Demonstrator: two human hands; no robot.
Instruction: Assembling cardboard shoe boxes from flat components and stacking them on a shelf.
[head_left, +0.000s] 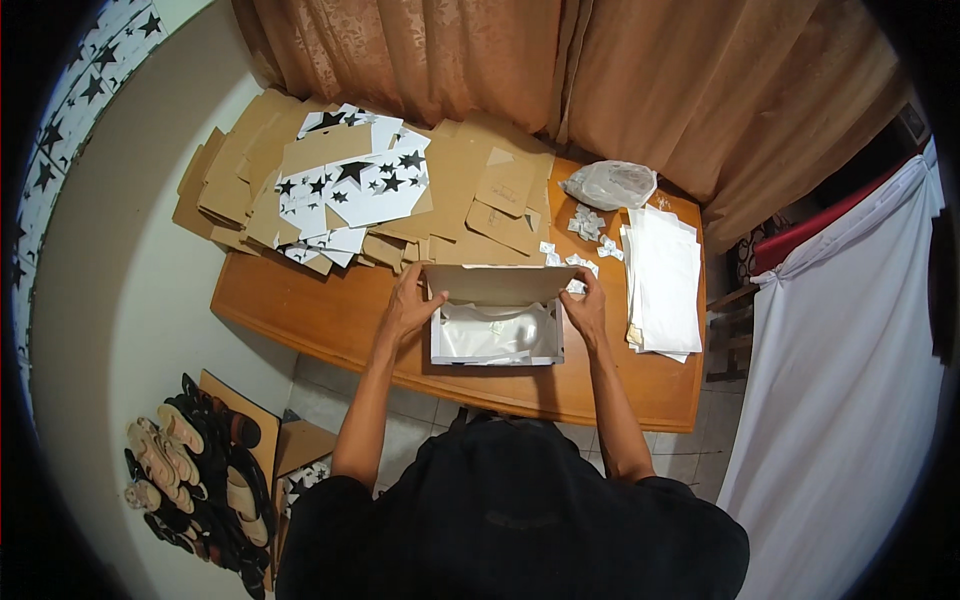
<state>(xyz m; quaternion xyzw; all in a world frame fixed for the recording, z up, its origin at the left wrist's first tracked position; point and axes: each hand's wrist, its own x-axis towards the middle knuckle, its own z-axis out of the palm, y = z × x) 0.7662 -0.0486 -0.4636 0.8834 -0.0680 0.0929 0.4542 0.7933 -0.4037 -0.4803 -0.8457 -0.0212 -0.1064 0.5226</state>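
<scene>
A small white box (498, 362) stands on the wooden table (300, 310) in front of me, with its hinged lid (503, 285) raised at the far side. White tissue paper (465, 338) lines the inside, and a small pale packet (497, 327) appears to lie on it. At the lid's left end, my left hand (408, 303) grips the edge with thumb and fingers. My right hand (587, 307) holds the opposite end of the lid the same way. Whatever lies under the tissue paper is hidden.
Flattened brown cardboard (505, 180) and star-printed card pieces (365, 190) are heaped at the back left. Small white packets (587, 222) lie near a clear plastic bag (610, 184). White paper sheets (665, 280) are stacked at the right. Shoes (195, 470) stand at lower left.
</scene>
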